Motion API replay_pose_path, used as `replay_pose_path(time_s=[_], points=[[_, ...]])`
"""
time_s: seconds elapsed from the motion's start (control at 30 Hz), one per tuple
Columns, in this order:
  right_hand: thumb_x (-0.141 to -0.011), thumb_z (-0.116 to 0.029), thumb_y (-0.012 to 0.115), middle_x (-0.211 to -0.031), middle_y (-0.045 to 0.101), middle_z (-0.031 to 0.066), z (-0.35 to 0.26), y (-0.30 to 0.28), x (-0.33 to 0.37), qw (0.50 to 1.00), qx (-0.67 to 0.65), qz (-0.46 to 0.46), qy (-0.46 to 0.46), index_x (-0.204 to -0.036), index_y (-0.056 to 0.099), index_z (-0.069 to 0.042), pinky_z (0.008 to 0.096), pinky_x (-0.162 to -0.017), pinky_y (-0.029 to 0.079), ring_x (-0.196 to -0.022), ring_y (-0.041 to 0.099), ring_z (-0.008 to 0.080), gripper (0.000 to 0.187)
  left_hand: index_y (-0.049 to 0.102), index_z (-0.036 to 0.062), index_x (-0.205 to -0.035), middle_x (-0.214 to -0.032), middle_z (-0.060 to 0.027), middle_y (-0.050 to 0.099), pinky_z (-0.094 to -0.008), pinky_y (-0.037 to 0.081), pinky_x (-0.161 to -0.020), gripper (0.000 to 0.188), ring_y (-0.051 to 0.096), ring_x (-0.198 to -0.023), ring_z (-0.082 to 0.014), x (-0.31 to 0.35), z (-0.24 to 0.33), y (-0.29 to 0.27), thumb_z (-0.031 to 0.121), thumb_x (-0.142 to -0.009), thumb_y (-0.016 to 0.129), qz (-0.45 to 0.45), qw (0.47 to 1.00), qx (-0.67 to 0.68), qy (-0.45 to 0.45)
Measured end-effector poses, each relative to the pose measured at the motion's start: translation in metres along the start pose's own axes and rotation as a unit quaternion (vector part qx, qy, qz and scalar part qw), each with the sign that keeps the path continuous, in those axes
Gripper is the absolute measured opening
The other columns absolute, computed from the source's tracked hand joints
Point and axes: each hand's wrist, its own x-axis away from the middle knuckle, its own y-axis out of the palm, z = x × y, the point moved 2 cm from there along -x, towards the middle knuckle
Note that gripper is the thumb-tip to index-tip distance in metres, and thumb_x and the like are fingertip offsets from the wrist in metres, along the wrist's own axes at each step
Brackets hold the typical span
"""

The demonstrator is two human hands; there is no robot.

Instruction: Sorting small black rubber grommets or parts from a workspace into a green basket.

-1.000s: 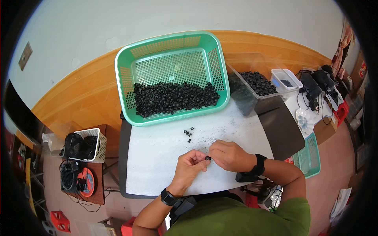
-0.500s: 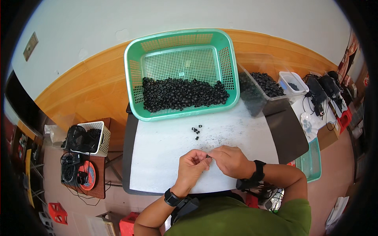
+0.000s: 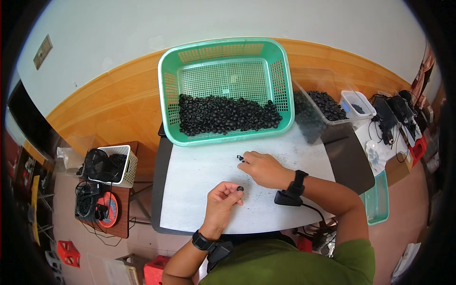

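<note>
My left hand [image 3: 222, 203] is over the near part of the white sheet [image 3: 190, 175], pinching a small round black plastic part [image 3: 240, 188] with a hollow end between thumb and fingertips. Farther off, my right hand [image 3: 266, 170] is lowered onto the sheet with its fingers curled together. Its fingertips are at a little group of small black pieces [image 3: 240, 158], and the hand hides some of them. What those fingers pinch, if anything, is hidden.
Beyond the hands, a green mesh basket [image 3: 167, 109] holds many round black parts [image 3: 228, 114]. A clear bin [image 3: 327, 124] of similar parts stands on its right, with a white tub [image 3: 368, 113] beyond. On the left, a side table [image 3: 124, 209] bears a white basket [image 3: 129, 172] and an orange bowl [image 3: 115, 209].
My hands have come apart. The right one has moved away from me to the small pieces; the left stays near, holding the black part. The view has shifted slightly.
</note>
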Motion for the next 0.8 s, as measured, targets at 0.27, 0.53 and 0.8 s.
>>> replay_pose_path(time_s=[0.27,0.53,0.8], points=[[-0.072,0.000,0.061,-0.081,0.056,0.0100,0.000,-0.010,0.006,0.975,-0.211,-0.006,0.065,-0.084,0.057,-0.001,0.0345,-0.061,0.047,-0.074,0.058,0.0267,0.012,0.058,-0.0009,-0.091,-0.077,-0.0065,0.062,-0.0233,0.048,-0.061,0.009,0.058,-0.063,-0.0117,0.000,-0.002,-0.002,-0.001,-0.082,0.060,-0.020,1.000,0.008,-0.011],[-0.079,0.005,0.058,-0.087,0.058,0.0092,-0.032,-0.044,0.023,0.916,-0.393,-0.029,0.079,-0.094,0.061,0.000,0.0256,-0.058,0.050,-0.068,0.060,0.0168,0.016,0.059,0.0004,-0.091,-0.079,-0.0030,0.061,-0.0220,0.047,-0.061,0.013,0.056,-0.065,-0.0093,0.004,0.001,0.008,-0.004,-0.079,0.062,-0.060,0.998,-0.015,-0.008],[-0.078,0.005,0.058,-0.083,0.057,0.0083,-0.033,-0.043,0.034,0.898,-0.432,0.010,0.082,-0.091,0.060,-0.001,0.0269,-0.057,0.045,-0.064,0.057,0.0165,0.015,0.058,0.0002,-0.093,-0.084,-0.0030,0.061,-0.0219,0.048,-0.063,0.013,0.056,-0.072,-0.0080,0.007,-0.003,0.018,-0.003,-0.081,0.063,-0.088,0.996,-0.032,-0.003]])
